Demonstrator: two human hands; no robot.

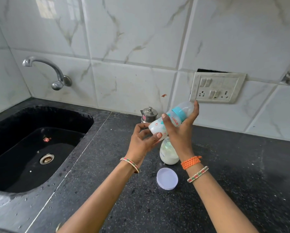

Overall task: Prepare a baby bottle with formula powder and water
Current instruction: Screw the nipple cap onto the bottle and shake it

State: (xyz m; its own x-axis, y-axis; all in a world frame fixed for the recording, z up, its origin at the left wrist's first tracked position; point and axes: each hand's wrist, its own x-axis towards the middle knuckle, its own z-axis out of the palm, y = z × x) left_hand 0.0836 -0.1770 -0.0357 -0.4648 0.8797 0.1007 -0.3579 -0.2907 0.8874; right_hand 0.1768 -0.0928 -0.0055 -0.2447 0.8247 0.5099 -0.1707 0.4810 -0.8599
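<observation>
Beyond a loose lid and open jar, right hand fingers clamp the tilted bottle, left hand fingertips pinching its base.

My right hand raised, fingers wrapped closed, my left hand beside it, fingertips pinching, both forearms extended

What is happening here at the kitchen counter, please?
A person holds a baby bottle tilted in both hands: the right hand wraps around its body, the left hand supports its base. The teal collar and cap are on. Below it, an open jar of white powder stands on the dark counter, its lid lying nearby. A small steel pot stands by the wall.
</observation>
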